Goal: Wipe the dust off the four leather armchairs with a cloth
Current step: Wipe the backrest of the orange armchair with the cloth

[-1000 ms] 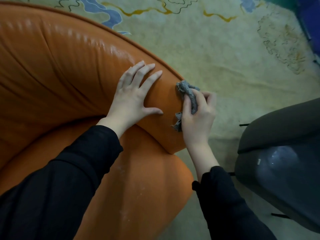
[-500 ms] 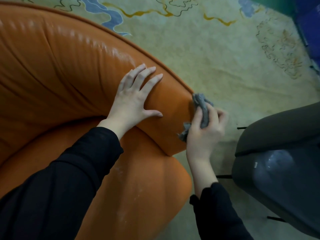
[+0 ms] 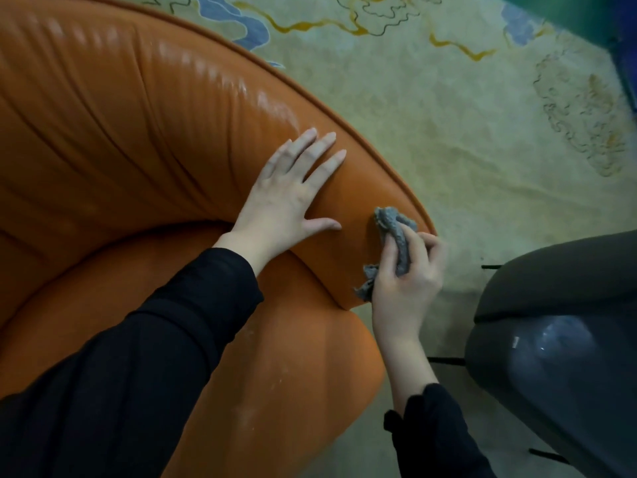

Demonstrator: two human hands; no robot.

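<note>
The right hand [image 3: 405, 288] closes its fingers on the grey cloth [image 3: 394, 236] against the orange leather armchair [image 3: 138, 132] arm's outer edge, the left hand [image 3: 286, 198] lies flat and empty beside it, while pale specks on the seat cushion and the dark armchair [image 3: 558, 339] suggest much remains.

We wear long black sleeves on both arms, the left sleeve [image 3: 144, 346] and the right sleeve [image 3: 434, 439], with our hands bare of gloves, rings.
</note>
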